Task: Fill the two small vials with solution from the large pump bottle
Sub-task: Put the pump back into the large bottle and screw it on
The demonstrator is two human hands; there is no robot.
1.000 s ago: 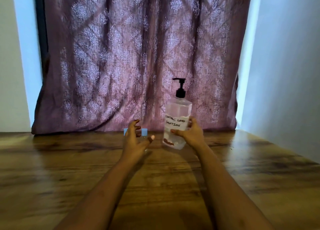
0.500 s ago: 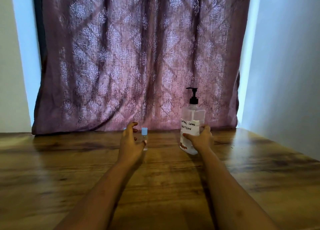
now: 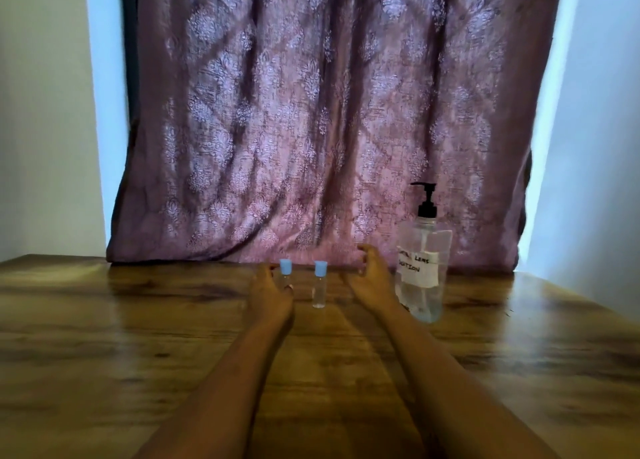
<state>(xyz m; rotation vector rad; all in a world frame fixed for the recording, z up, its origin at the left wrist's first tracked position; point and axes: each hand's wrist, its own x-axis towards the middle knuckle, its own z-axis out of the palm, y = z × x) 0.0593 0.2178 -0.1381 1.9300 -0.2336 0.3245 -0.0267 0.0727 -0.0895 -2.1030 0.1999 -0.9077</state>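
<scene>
**Two capped vials beside the pump bottle**

The two vials stood upright at the far side of the table, near its middle, each closed with a light blue cap. The left vial was partly hidden by the left hand. The fingers of this hand lay on the left side of the vial and the thumb on its right side, so the hand was grasping it low on the glass. The right vial stood just beside it, apart from both hands. Its glass looked clear, and I cannot tell if there was any liquid inside.

The right hand was between the right vial and the bottle. Its fingers were loosely curled and it held nothing; it touched neither of them, as far as the view showed.

The bottle stood upright to the right of the hands, at the far side of the table. It was clear, with a black pump on top, the spout pointing left, and a white label with handwritten words.

Both forearms were bare and reached forward from the near edge. Behind the table a purple patterned curtain hung down to the table top, with pale walls on the left and on the right.
</scene>
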